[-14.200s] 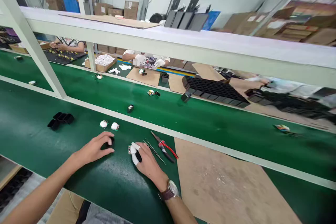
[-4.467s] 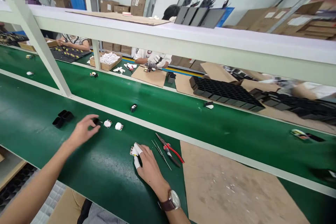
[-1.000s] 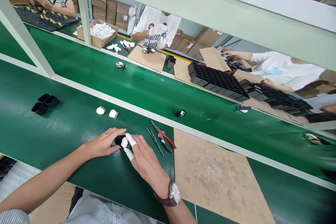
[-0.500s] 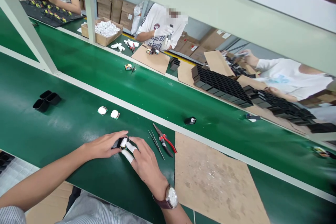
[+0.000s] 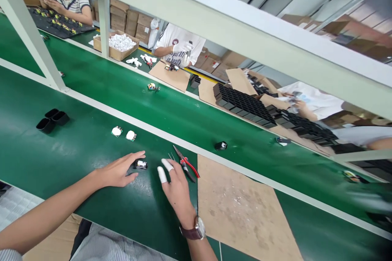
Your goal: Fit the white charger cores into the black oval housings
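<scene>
Black case (image 5: 141, 164) with white-topped part inside, on green table (image 5: 92, 142), between thumb and fingers of left hand (image 5: 121, 170); those spread, apparently not gripping. Right hand (image 5: 177, 187) spread, holding nothing, right of case. Tweezers (image 5: 173, 155) partly hidden behind its fingers; pliers (image 5: 187, 164) just beside. Risk: loose left thumb could knock case over; right fingers could snag tweezers. Two white-topped boards (image 5: 116, 131) (image 5: 131, 135) farther left, safer from bumps.

Tweezers (image 5: 173, 156) partly hidden by right hand (image 5: 177, 185); details inside black case (image 5: 136, 164) too small to tell
</scene>
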### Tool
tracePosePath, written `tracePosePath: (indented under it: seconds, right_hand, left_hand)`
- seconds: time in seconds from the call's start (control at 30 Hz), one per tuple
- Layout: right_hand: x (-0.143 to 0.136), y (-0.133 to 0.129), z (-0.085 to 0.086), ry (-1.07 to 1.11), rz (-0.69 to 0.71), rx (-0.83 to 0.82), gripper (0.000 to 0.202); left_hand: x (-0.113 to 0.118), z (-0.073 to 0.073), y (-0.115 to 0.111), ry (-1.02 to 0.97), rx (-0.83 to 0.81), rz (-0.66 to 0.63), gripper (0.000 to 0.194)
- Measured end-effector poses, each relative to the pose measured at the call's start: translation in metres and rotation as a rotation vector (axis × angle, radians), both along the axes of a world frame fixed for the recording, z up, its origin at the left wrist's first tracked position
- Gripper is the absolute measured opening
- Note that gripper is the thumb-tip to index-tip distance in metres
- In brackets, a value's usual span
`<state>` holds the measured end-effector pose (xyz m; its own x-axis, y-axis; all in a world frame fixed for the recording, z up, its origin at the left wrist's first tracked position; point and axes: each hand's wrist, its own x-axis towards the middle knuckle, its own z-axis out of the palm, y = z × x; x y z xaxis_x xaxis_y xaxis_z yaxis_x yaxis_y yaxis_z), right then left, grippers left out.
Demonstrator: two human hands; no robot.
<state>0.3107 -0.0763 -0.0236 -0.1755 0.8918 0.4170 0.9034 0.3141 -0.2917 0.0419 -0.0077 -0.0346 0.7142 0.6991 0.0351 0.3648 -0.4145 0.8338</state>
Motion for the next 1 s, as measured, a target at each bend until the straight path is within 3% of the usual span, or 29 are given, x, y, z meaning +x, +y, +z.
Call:
tracePosePath:
  seconds: [0.1, 0.2, 0.37, 0.53, 0.77, 1.0]
  right_hand:
    - [0.026, -0.002, -0.014, -0.152, -0.154, 0.047, 0.031]
    - [0.031, -0.005, -0.018, -0.149, -0.117, 0.026, 0.031]
    - [-0.002, -0.012, 0.004, -0.003, 0.065, -0.042, 0.03]
    - [-0.025, -0.014, 0.022, -0.193, 0.124, -0.077, 0.027]
    - [-0.027, -0.01, 0.025, -0.284, 0.114, -0.084, 0.031]
    - [-0.018, -0.001, 0.021, -0.178, 0.176, -0.129, 0.026]
  left_hand:
    - [0.002, -0.001, 0.001, 0.005, -0.018, 0.057, 0.079]
    - [0.005, -0.002, 0.002, 0.012, -0.027, 0.082, 0.067]
    - [0.007, -0.006, 0.002, -0.03, 0.014, 0.082, 0.067]
    - [0.007, -0.009, 0.004, -0.072, 0.047, 0.078, 0.059]
    - [0.008, -0.006, 0.005, -0.06, 0.047, 0.044, 0.046]
    - [0.009, -0.007, 0.007, -0.137, 0.095, 0.025, 0.043]
